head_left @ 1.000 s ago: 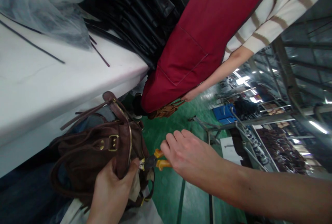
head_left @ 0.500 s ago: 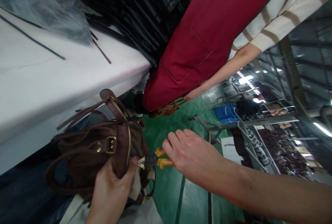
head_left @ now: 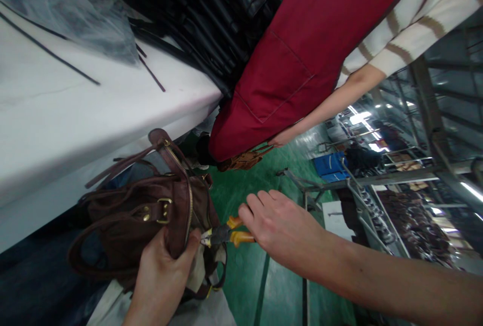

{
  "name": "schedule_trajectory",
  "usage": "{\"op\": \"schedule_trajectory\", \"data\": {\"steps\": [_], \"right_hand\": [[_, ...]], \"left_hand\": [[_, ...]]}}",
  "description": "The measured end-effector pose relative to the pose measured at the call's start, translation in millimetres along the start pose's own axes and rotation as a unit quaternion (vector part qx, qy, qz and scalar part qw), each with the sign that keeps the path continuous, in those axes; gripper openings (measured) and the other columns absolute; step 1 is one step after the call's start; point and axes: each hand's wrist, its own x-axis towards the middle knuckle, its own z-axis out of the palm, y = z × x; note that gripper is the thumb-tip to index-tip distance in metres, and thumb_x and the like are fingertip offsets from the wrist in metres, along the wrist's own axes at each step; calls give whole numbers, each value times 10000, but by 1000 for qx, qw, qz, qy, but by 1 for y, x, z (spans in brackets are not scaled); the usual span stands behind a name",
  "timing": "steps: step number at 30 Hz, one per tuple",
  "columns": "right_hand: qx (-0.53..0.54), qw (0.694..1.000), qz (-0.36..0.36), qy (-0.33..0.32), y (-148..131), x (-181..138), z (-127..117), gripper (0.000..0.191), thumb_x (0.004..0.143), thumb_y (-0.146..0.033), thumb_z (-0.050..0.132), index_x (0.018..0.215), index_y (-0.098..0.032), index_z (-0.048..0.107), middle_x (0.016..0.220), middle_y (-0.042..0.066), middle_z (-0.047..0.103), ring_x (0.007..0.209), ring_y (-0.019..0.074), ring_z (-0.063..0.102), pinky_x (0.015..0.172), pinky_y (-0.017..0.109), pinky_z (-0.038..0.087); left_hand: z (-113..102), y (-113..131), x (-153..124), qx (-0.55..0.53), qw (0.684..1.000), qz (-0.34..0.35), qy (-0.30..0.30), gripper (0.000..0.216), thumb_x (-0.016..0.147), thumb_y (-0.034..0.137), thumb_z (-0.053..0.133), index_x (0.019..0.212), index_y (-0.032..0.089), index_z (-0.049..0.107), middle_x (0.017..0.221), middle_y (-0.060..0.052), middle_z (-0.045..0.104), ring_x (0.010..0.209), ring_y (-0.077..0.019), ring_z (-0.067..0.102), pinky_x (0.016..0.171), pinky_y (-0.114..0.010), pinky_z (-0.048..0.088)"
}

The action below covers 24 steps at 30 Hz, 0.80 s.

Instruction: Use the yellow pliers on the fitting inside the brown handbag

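A brown handbag [head_left: 124,225] with a brass zipper [head_left: 184,180] and a brass buckle [head_left: 165,210] lies across my lap. My left hand [head_left: 166,270] grips the bag's edge at the lower end of the zipper, thumb on top. In my right hand [head_left: 273,220] is a pair of pliers [head_left: 222,235] with orange-yellow handles, the fingers wrapped round them. The jaws touch or nearly touch the zipper's end, right beside my left thumb; what they pinch, if anything, is too small to make out.
A white table [head_left: 75,125] to the left bears black leather pieces [head_left: 204,19], a plastic bag [head_left: 83,9] and thin dark strips. Beyond it stands a person in a red apron [head_left: 287,59], holding a tan bag [head_left: 243,159] low. Metal racks and a blue bin [head_left: 329,165] stand on the green floor.
The view has shifted very slightly, so the surroundings sit a little to the right. Both hands, the pliers and the handbag keep the same positions relative to each other.
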Motion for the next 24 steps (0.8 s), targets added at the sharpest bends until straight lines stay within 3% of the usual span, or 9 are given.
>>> {"op": "schedule_trajectory", "data": {"steps": [5,14,24], "right_hand": [[7,1000,3,1,0,-1,3,177,961,-149,700,1029,-192,543,902,34,616,775,277,614,654,410,332],[26,1000,12,-2,-1,-4,4,198,953,-154,732,1026,-198,554,912,33,627,780,280,620,661,412,339],[47,999,19,2,0,-8,11,185,957,-154,723,1044,-201,566,932,39,635,796,287,622,681,419,339]], "left_hand": [[-1,-4,2,0,1000,21,-8,475,779,656,786,745,201,655,631,-12,643,612,-193,560,538,-285,452],[1,12,0,-12,1000,-11,15,493,663,675,784,656,211,618,536,12,530,531,-166,456,476,-291,387],[-1,-3,1,5,1000,19,18,480,722,662,792,682,213,628,566,4,580,553,-177,503,499,-283,426]]}}
